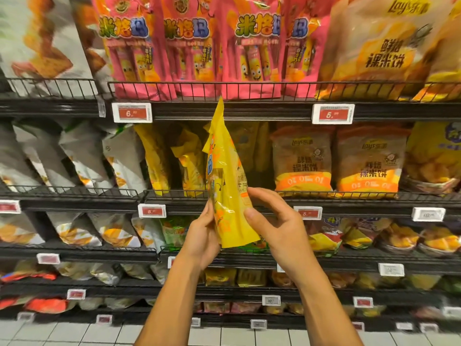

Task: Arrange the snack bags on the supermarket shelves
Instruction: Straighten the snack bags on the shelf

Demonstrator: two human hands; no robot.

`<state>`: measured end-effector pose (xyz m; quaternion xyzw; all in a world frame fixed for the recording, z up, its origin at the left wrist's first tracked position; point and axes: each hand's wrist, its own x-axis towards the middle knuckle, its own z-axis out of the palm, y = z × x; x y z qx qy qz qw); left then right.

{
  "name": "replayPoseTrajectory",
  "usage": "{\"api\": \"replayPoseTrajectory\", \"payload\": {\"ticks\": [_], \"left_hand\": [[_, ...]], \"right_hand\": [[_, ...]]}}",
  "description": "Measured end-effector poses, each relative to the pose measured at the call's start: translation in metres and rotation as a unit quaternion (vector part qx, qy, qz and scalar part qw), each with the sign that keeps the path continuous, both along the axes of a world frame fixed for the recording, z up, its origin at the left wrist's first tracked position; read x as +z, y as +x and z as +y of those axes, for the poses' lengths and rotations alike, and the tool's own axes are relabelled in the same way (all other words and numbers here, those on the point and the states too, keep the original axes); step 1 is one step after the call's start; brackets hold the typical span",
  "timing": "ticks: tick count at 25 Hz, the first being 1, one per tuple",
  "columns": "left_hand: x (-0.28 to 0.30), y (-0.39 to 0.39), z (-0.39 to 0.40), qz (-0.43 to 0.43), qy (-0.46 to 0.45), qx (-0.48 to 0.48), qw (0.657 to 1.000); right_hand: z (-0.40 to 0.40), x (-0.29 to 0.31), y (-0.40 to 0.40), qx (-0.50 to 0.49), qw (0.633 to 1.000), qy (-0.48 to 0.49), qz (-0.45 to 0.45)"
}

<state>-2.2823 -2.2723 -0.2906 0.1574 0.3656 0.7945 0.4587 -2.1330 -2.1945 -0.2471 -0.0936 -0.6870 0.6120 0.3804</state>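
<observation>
Awaiting placement, a tall yellow plastic snack bag [225,181] is gripped upright by both hands, left [203,236] and right [273,221], before the half-filled black wire shelf [274,196].

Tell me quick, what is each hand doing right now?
Left hand: gripping the yellow snack bag at its lower left edge.
Right hand: holding the same bag, fingers curled round its lower right side.
</observation>
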Motion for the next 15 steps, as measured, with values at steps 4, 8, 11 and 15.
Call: {"api": "replayPoseTrajectory", "payload": {"ticks": [4, 8, 11, 15], "left_hand": [[0.002, -0.006, -0.009, 0.060, -0.004, 0.018, 0.998], [0.008, -0.011, -0.017, 0.190, -0.044, 0.056, 0.979], [0.011, -0.010, -0.019, 0.272, -0.065, 0.075, 0.957], [0.015, -0.009, -0.024, 0.341, -0.098, 0.061, 0.933]], "right_hand": [[0.000, -0.005, -0.001, 0.006, 1.000, -0.026, 0.003], [0.009, -0.012, 0.000, 0.006, 0.995, -0.091, -0.035], [0.014, -0.020, -0.001, 0.021, 0.991, -0.115, -0.068], [0.024, -0.034, 0.003, 0.017, 0.987, -0.146, -0.067]]}}
